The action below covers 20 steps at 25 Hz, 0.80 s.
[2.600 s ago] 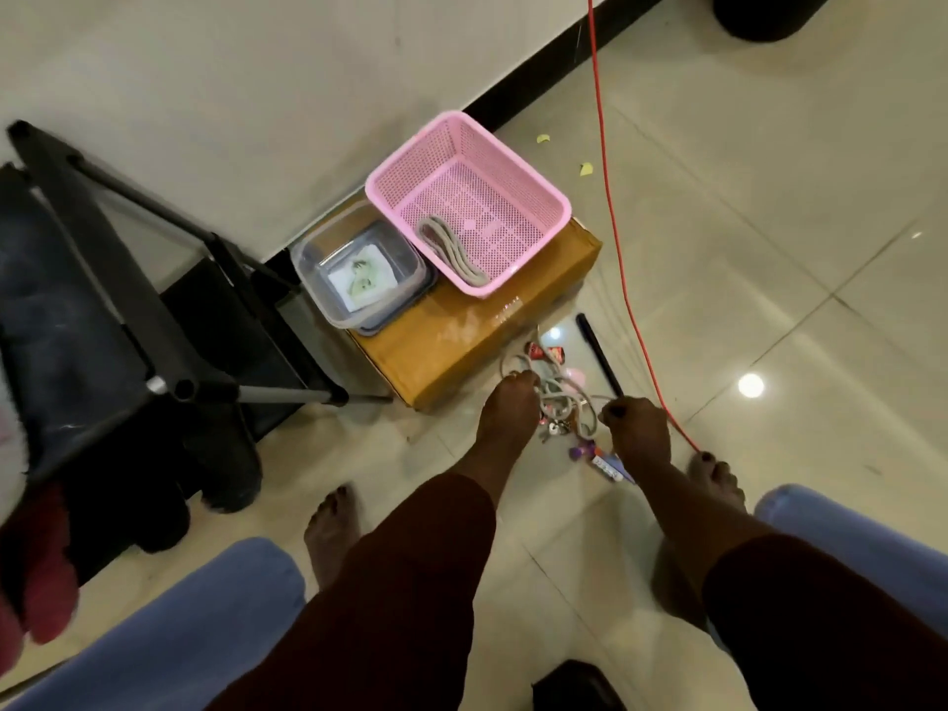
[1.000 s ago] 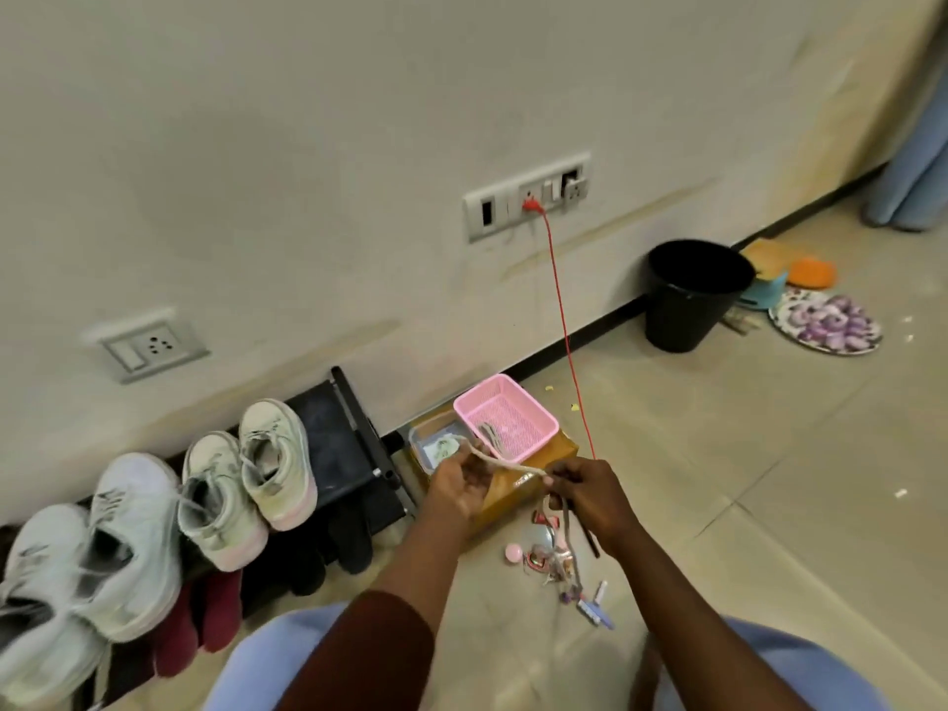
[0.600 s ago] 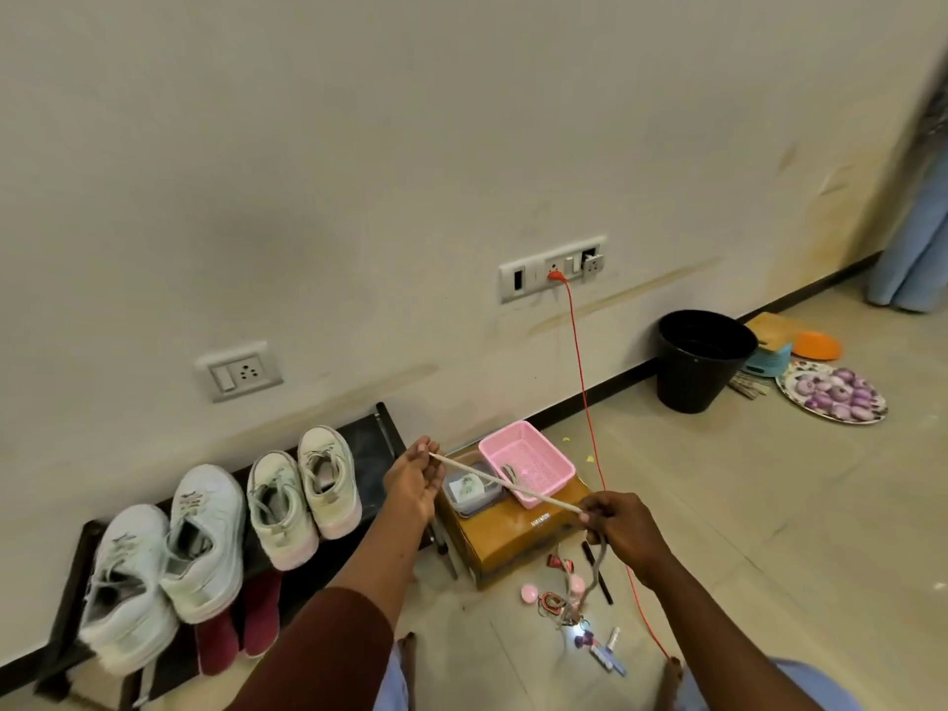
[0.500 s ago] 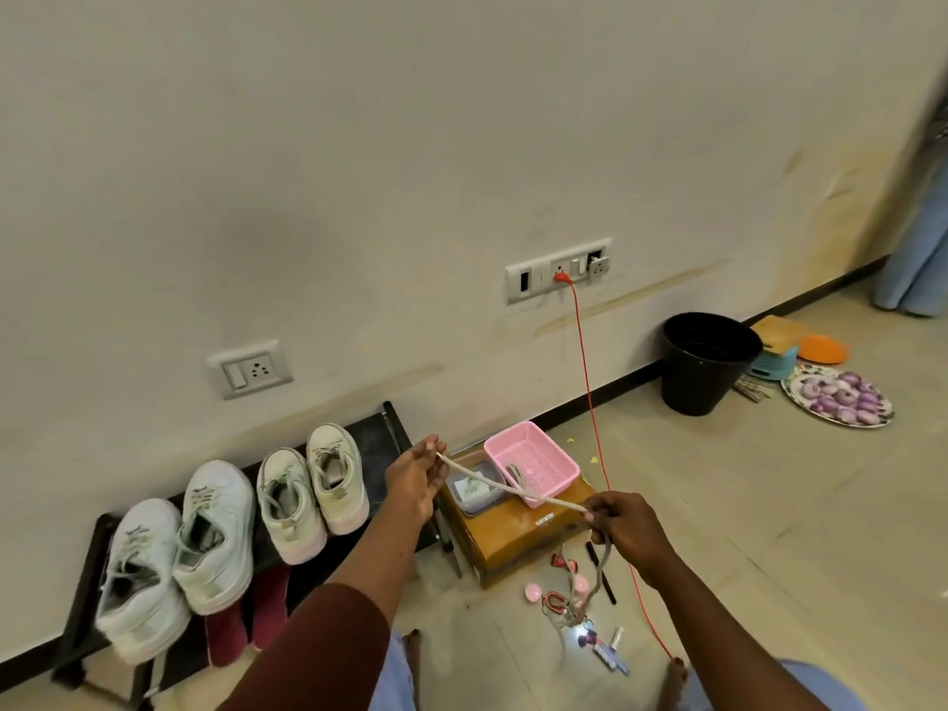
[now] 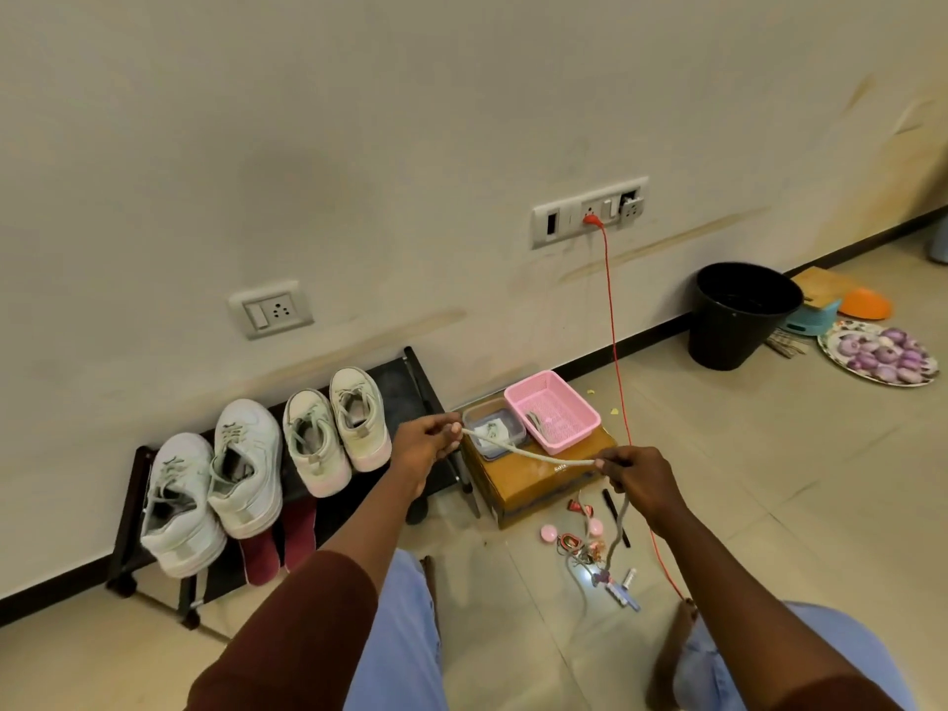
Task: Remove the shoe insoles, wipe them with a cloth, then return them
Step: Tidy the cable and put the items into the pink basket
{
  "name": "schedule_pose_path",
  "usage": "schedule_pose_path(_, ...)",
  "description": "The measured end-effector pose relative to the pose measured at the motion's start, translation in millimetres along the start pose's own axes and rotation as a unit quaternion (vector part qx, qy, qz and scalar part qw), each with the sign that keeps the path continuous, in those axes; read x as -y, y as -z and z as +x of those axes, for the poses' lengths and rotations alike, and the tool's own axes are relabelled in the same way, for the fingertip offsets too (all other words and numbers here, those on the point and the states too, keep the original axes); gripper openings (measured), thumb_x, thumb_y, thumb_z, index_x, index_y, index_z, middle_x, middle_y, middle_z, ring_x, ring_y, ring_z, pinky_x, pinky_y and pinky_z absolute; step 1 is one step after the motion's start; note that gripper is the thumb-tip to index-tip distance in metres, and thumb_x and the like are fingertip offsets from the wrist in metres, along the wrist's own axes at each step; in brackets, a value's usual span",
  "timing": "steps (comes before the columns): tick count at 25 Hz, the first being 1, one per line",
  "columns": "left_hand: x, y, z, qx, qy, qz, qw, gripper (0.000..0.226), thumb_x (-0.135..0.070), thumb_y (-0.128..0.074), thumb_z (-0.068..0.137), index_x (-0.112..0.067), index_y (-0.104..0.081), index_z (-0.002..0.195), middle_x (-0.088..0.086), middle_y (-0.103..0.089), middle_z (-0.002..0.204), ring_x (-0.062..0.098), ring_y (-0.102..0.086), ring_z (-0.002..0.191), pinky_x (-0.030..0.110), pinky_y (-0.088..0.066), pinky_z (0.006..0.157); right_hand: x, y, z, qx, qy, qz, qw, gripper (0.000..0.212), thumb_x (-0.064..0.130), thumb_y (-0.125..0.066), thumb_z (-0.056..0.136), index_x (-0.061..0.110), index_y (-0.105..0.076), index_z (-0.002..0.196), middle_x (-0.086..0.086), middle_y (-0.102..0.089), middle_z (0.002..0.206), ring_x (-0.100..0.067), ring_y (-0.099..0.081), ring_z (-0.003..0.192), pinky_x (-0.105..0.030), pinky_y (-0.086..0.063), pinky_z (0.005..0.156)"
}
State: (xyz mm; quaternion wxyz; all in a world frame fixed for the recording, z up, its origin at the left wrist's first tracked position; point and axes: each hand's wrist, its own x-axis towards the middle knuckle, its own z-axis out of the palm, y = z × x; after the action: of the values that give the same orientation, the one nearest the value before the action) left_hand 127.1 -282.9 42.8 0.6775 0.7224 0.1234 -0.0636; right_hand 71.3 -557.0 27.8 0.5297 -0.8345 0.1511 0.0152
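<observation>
Now that your hands have come up from the floor clutter point(image 5: 590, 546), your left hand point(image 5: 420, 443) and right hand point(image 5: 636, 479) each pinch the lace point(image 5: 528, 454), nearly taut between them, so I judge no insole is out yet. The lace runs from 10 to 4 o'clock, its tail hanging toward 6. The shoes point(image 5: 354, 418) sit on the rack point(image 5: 405, 382) at 9 o'clock, toes toward 6.

The cord point(image 5: 528, 452) I hold looks like woven cloth, matt and a little rough. The floor tiles point(image 5: 795, 479) are glossy and reflect light. The pink basket point(image 5: 561, 407) is perforated plastic, the box point(image 5: 533, 487) under it matt cardboard, the sneakers point(image 5: 246, 469) smooth and leather-like.
</observation>
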Motion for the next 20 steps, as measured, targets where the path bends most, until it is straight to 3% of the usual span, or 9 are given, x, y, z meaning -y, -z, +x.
schedule_pose_path(2,14,5,3,0.056,-0.056,0.200,0.977,0.022,0.000,-0.059,0.088,-0.003,-0.069,0.108,0.010,-0.067,0.091,0.017,-0.062,0.083,0.005,-0.049,0.065,-8,-4,4,-0.005,-0.012,-0.009,1.000,0.011,0.006,-0.066,0.082,0.002,-0.070,0.091,-0.002,-0.058,0.060,-0.015,-0.047,0.053,-0.027,-0.042,0.058)
schedule_pose_path(4,27,11,10,0.122,-0.098,0.378,0.913,0.019,-0.004,-0.058,0.090,-0.004,-0.072,0.103,0.011,-0.068,0.094,0.014,-0.057,0.081,0.002,-0.038,0.062,-17,-6,9,-0.009,-0.022,-0.015,1.000,0.011,0.007,-0.068,0.081,0.002,-0.071,0.091,-0.009,-0.061,0.065,-0.015,-0.048,0.054,-0.030,-0.043,0.063)
schedule_pose_path(6,43,16,19,0.137,-0.094,0.456,0.874,0.019,-0.008,-0.054,0.092,-0.002,-0.071,0.098,0.015,-0.062,0.098,0.021,-0.056,0.085,0.015,-0.039,0.068,-23,-8,15,0.000,-0.029,-0.020,0.999,0.012,0.008,-0.069,0.079,0.002,-0.071,0.090,-0.014,-0.065,0.072,-0.016,-0.051,0.056,-0.034,-0.045,0.067)
schedule_pose_path(8,56,20,27,0.096,-0.073,0.476,0.871,0.016,-0.011,-0.052,0.094,-0.005,-0.066,0.088,0.017,-0.057,0.094,0.027,-0.056,0.082,0.032,-0.045,0.075,-30,-13,23,0.012,-0.029,-0.032,0.999,0.012,0.010,-0.070,0.079,0.004,-0.072,0.089,-0.015,-0.068,0.075,-0.019,-0.056,0.061,-0.039,-0.049,0.071)
schedule_pose_path(11,70,14,29,-0.007,-0.006,0.329,0.944,0.018,-0.015,-0.052,0.095,-0.007,-0.063,0.083,0.011,-0.060,0.079,0.024,-0.058,0.076,0.037,-0.050,0.076,-38,-21,33,0.027,-0.033,-0.035,0.998,0.007,0.009,-0.070,0.079,0.007,-0.073,0.086,-0.011,-0.068,0.072,-0.023,-0.058,0.068,-0.041,-0.050,0.075)
schedule_pose_path(14,83,7,32,-0.097,0.075,0.123,0.985,0.017,-0.020,-0.062,0.090,-0.005,-0.070,0.094,0.007,-0.067,0.082,0.022,-0.064,0.084,0.034,-0.051,0.085,-49,-26,40,0.041,-0.048,-0.041,0.997,0.008,0.007,-0.068,0.080,0.007,-0.073,0.086,-0.007,-0.064,0.066,-0.019,-0.054,0.060,-0.032,-0.047,0.065)
schedule_pose_path(15,86,4,32,-0.116,0.112,0.020,0.987,0.016,-0.018,-0.065,0.088,-0.004,-0.070,0.094,0.007,-0.068,0.084,0.021,-0.065,0.086,0.032,-0.052,0.086,-53,-28,41,0.049,-0.050,-0.051,0.996,0.009,0.008,-0.068,0.081,0.006,-0.073,0.088,-0.005,-0.063,0.064,-0.015,-0.052,0.057,-0.027,-0.044,0.061)
schedule_pose_path(17,86,-4,33,-0.132,0.155,-0.197,0.959,0.007,-0.008,-0.065,0.085,-0.001,-0.066,0.086,0.012,-0.068,0.083,0.018,-0.067,0.081,0.028,-0.055,0.080,-58,-34,43,0.067,-0.039,-0.082,0.994,0.011,0.009,-0.068,0.081,0.005,-0.073,0.091,-0.003,-0.064,0.066,-0.007,-0.051,0.057,-0.015,-0.040,0.057)
schedule_pose_path(20,84,-20,33,-0.142,0.156,-0.320,0.924,0.008,0.001,-0.054,0.089,-0.001,-0.059,0.083,0.015,-0.067,0.080,0.013,-0.069,0.065,0.024,-0.058,0.063,-54,-45,48,0.090,0.026,-0.144,0.985,0.012,0.008,-0.068,0.080,0.005,-0.074,0.090,-0.007,-0.072,0.083,-0.001,-0.056,0.066,-0.004,-0.038,0.059)
